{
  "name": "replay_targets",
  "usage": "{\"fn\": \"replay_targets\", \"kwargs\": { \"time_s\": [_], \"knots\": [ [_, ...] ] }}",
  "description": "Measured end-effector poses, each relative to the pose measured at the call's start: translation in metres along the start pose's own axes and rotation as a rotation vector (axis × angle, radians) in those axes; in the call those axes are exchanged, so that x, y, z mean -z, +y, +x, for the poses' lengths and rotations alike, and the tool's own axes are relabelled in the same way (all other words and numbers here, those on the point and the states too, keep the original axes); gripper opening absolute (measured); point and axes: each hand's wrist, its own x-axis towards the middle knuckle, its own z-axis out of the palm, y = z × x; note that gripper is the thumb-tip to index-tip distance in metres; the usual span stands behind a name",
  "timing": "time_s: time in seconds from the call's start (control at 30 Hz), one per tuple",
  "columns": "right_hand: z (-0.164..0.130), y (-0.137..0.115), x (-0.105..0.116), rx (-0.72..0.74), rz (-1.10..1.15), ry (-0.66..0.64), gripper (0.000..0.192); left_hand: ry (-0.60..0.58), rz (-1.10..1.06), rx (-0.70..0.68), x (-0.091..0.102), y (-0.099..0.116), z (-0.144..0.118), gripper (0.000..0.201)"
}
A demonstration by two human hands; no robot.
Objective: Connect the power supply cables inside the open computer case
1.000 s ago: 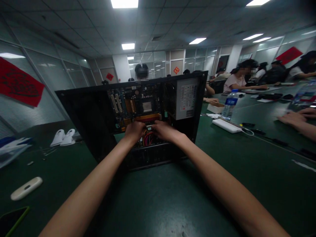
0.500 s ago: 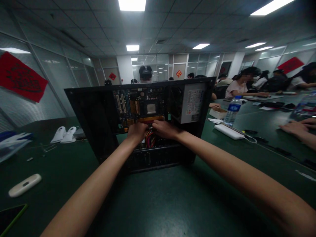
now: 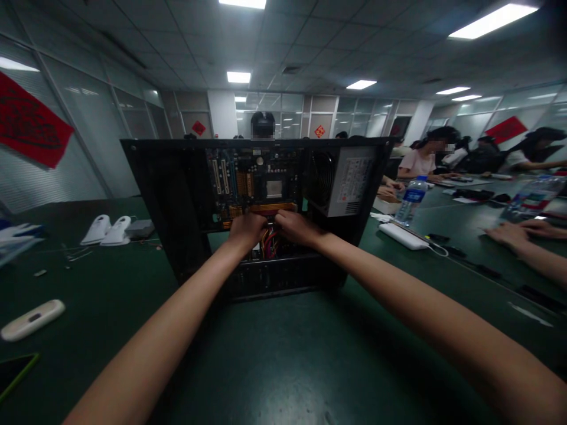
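Both the left hand [image 3: 246, 229] and right hand [image 3: 296, 226] curl, grip unclear, inside the open computer case [image 3: 168, 200] among coloured wires [image 3: 268, 245].

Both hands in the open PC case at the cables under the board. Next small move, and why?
Probably ease the bunched red and yellow cables downward, off the green motherboard. The left hand and right hand meet at its lower edge inside the open black computer case, hiding whatever they grip there.
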Motion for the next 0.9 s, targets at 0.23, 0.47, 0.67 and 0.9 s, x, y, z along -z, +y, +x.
{"fn": "replay_targets", "kwargs": {
  "time_s": [0.23, 0.47, 0.67, 0.9],
  "knots": [
    [0.002, 0.001, -0.004, -0.015, -0.039, -0.003, 0.013, 0.017, -0.033, -0.006, -0.004, -0.002, -0.002, 0.03],
    [0.002, 0.0, 0.0, -0.093, -0.052, -0.059, 0.014, 0.027, -0.103, 0.038, -0.001, 0.003, -0.005, 0.031],
    [0.002, -0.008, 0.007, -0.179, 0.001, -0.093, 0.019, 0.049, -0.146, 0.051, -0.004, 0.0, -0.001, 0.03],
    [-0.007, -0.004, 0.009, -0.203, 0.259, -0.017, 0.018, 0.052, -0.164, 0.056, -0.006, -0.004, 0.0, 0.029]
  ]
}}
